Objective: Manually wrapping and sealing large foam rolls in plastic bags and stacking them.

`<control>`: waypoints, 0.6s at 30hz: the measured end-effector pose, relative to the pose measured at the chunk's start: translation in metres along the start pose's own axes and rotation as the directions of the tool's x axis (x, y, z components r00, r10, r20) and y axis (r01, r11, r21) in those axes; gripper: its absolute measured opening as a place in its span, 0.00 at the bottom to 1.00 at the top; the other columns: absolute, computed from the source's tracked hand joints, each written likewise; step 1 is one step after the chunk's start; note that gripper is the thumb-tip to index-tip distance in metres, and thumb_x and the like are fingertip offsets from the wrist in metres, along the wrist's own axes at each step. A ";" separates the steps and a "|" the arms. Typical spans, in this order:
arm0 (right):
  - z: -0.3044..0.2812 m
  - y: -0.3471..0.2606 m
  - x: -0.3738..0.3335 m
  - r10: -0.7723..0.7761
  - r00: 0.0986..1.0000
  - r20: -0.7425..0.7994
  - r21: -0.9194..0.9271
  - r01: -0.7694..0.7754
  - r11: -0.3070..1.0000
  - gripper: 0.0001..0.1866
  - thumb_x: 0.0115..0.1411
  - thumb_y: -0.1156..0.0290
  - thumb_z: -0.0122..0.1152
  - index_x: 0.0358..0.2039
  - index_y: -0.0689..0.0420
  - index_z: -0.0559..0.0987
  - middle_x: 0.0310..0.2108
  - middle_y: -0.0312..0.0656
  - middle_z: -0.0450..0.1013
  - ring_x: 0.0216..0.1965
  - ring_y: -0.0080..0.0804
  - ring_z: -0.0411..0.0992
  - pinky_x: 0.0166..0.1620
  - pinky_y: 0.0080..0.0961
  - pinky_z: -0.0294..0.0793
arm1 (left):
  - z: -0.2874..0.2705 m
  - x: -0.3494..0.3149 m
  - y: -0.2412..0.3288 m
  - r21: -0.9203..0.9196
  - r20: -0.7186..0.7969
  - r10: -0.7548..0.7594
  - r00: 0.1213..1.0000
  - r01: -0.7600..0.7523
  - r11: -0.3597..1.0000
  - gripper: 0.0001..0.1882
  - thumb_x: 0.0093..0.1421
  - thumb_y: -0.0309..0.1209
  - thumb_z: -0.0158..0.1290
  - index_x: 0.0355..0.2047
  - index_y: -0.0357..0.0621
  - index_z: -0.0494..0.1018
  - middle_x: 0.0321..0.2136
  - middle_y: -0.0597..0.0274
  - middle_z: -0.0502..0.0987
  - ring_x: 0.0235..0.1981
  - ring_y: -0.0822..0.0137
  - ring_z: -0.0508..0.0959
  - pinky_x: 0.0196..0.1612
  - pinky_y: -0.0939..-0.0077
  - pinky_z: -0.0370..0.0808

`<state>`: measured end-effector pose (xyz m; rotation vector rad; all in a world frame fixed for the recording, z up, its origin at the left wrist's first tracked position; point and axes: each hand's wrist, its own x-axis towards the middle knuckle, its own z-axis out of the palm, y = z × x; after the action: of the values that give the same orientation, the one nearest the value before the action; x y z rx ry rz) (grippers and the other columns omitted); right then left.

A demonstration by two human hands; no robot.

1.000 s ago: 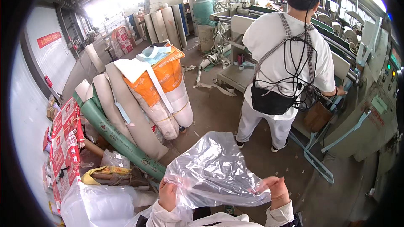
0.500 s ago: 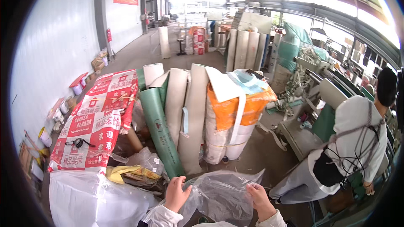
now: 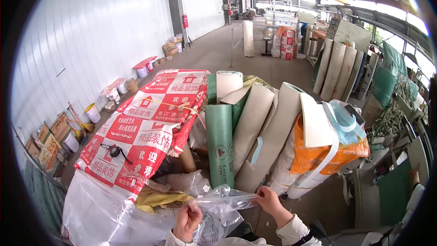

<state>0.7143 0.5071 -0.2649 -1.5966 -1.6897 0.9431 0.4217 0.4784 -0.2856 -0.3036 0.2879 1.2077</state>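
Between the person's two hands, low in the view, a clear plastic film (image 3: 223,202) is strung out along its upper edge, the rest hanging in loose folds; whether it is a bag or a single sheet, I cannot tell. It should handle as very light and limp, slick between the fingers, apt to cling to itself and to tear if pulled hard. The edge, gathered a little between thumb and fingers, looks the best place to hold it. The left hand (image 3: 187,221) pinches the film's left end and the right hand (image 3: 269,202) its right end, so the film lies directly between them, touching both.

Just beyond, a green roll (image 3: 220,146) leans next to beige rolls (image 3: 255,123), with yellow sacking (image 3: 159,199) nearer the left hand. Farther left is a pile covered in red-and-white sheeting (image 3: 150,114); to the right of the rolls stands a bundle capped by an orange wrapper (image 3: 314,150).
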 end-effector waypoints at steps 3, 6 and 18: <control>-0.008 0.010 0.061 0.181 0.902 0.393 0.904 -0.415 0.107 0.01 0.58 0.77 0.46 0.30 0.60 0.65 0.25 0.39 0.68 0.18 0.27 0.68 0.23 0.25 0.68 | 0.044 -0.001 -0.019 0.016 0.253 -0.081 0.964 0.080 0.997 0.07 0.60 0.28 0.40 0.27 0.40 0.65 0.16 0.70 0.62 0.16 0.78 0.63 0.22 0.79 0.65; -0.036 -0.010 0.117 -0.346 0.794 0.500 0.790 -0.582 -0.195 0.01 0.57 0.77 0.43 0.31 0.60 0.65 0.17 0.32 0.60 0.10 0.14 0.54 0.20 0.15 0.60 | 0.036 0.000 -0.031 0.637 0.204 0.254 0.946 -0.325 0.699 0.07 0.55 0.28 0.48 0.33 0.41 0.72 0.24 0.67 0.70 0.27 0.70 0.69 0.30 0.76 0.67; 0.011 -0.079 0.437 -0.547 0.824 0.146 -0.708 0.473 0.524 0.30 0.50 0.51 0.53 0.49 0.58 0.66 0.50 0.44 0.64 0.54 0.41 0.58 0.57 0.47 0.50 | 0.003 -0.005 -0.001 0.744 -0.173 0.687 0.706 -0.363 0.561 0.06 0.57 0.33 0.47 0.29 0.44 0.68 0.21 0.69 0.67 0.23 0.71 0.67 0.24 0.74 0.65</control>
<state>0.6290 0.9408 -0.2201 -1.3594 -2.4426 -0.1654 0.4213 0.4750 -0.2811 0.1788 1.2913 1.5460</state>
